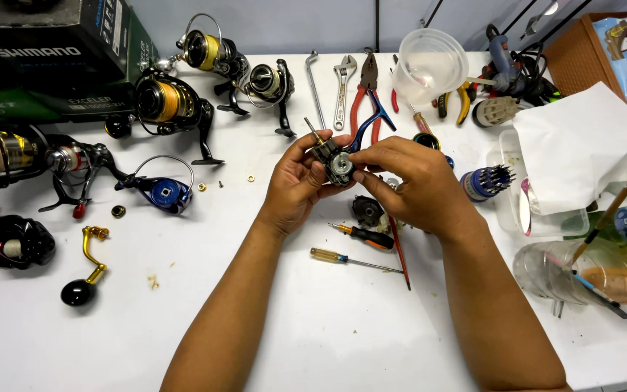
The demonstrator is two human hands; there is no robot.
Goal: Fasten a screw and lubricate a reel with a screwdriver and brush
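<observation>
Both forearms come up from the bottom edge and meet mid-table. Left hand (295,185) cradles a small dark reel body (337,161) w/ a blue leg sticking up-right; fingers curled round it from the left, thumb on top. Right hand (411,185) closes in from the other side, thumb & forefinger pinched narrow on the silvery round part at the reel body's face. So the piece sits gripped between both hands, lifted just above the white table (328,327), roughly centre of view.

Under the right hand: a dark round part (366,210) on the table, partly hidden. Just below that, a short orange-handled screwdriver (361,234), then a longer amber-handled screwdriver (350,259) nearer the camera, plus a thin red rod (399,254) running alongside.

Behind the hands: red-handled pliers (363,91), an adjustable wrench (342,87), a clear plastic tub (429,65) tipped on its side.

Left side: three spinning reels w/ gold spools (168,101), a blue-faced reel part (165,192), a gold crank handle w/ black knob (85,272), tiny washers scattered near it.

Right side: white tissue (575,141), a blue bit holder (484,181), a cut clear bottle w/ brushes (582,272).
</observation>
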